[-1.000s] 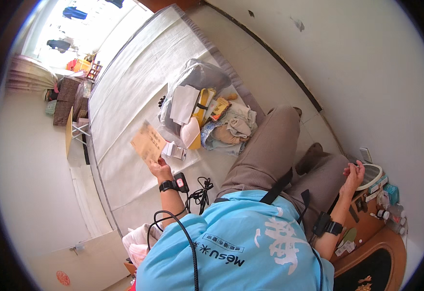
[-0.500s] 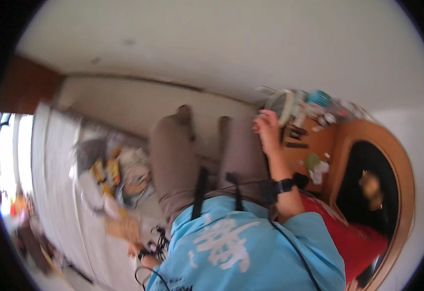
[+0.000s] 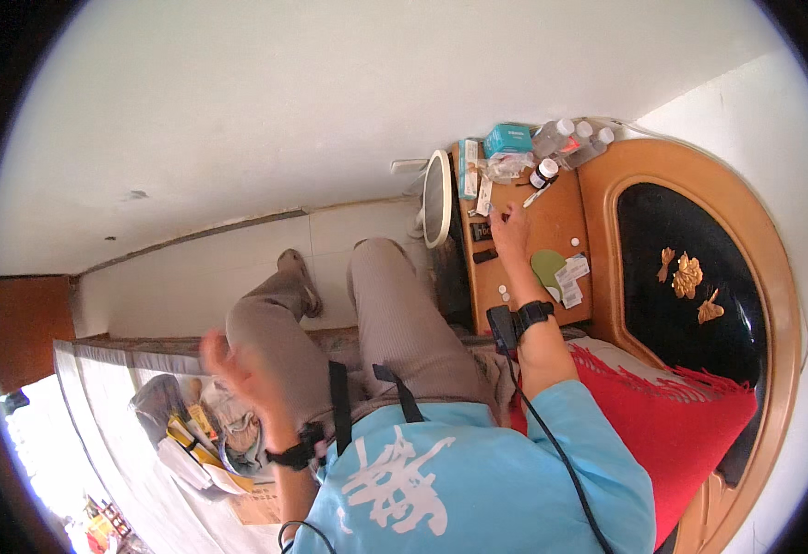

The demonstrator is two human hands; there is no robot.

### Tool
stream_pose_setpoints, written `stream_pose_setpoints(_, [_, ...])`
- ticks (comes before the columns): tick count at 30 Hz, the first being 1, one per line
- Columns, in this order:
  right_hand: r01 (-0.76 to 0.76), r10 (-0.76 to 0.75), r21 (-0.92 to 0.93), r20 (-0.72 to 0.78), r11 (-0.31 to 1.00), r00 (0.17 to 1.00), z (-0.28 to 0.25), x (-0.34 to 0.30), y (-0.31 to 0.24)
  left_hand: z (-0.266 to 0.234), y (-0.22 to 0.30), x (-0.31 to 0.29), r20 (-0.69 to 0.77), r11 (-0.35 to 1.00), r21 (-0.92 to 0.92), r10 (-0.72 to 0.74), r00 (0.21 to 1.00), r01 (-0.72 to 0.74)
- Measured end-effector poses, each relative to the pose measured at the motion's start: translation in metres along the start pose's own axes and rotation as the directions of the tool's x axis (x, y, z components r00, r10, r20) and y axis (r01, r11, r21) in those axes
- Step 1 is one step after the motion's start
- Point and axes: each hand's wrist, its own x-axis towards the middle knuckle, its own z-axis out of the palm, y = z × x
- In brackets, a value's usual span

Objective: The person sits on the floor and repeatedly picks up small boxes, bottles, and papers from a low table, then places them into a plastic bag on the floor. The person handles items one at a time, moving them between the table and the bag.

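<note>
My right hand [image 3: 512, 233] reaches over the wooden bedside table. Its fingers are curled together near the small dark objects on the left side; what they hold, if anything, is too small to make out. Just beyond the fingertips lies a slim white box [image 3: 484, 196]. A black object [image 3: 484, 255] lies beside the hand, and a white pen-like stick [image 3: 535, 197] lies farther to the right. My left hand [image 3: 242, 369], smeared by motion, is raised by my left thigh with its fingers apart and nothing visible in it.
The tabletop [image 3: 515, 268] also carries a teal box [image 3: 509, 139], clear bottles [image 3: 552, 138], a dark white-capped bottle [image 3: 543, 173], a green round piece [image 3: 546, 268] and white packets [image 3: 572, 270]. A round white-rimmed object [image 3: 437, 198] stands at its left edge. A red fringed cloth [image 3: 644, 415] covers the right side.
My right hand has moved from above my right thigh onto the bedside table. My left hand has risen from the bed at the lower left to beside my thigh. My view has shifted.
</note>
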Motion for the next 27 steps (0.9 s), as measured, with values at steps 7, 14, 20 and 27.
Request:
stream_pose_setpoints(7, [-0.072,0.126,-0.319,0.149,0.945,0.981,0.010,0.035,-0.042,0.137,0.058,-0.057,0.661,0.964,-0.264,0.166,0.732,0.020])
stream_pose_setpoints(14, [0.029,0.075,-0.432,0.222,0.901,0.972,0.000,0.044,-0.034,0.173,0.032,-0.076,0.810,0.988,-0.134,0.153,0.566,-0.076])
stream_pose_setpoints(20, [0.087,-0.013,-0.324,0.224,0.942,0.975,-0.014,0.038,-0.030,0.181,0.025,-0.077,0.779,0.969,-0.133,0.233,0.582,-0.209])
stream_pose_setpoints(27, [-0.006,-0.007,0.052,0.241,0.999,0.970,-0.031,0.018,-0.049,0.183,0.018,-0.073,0.752,0.958,-0.165,0.276,0.599,-0.234])
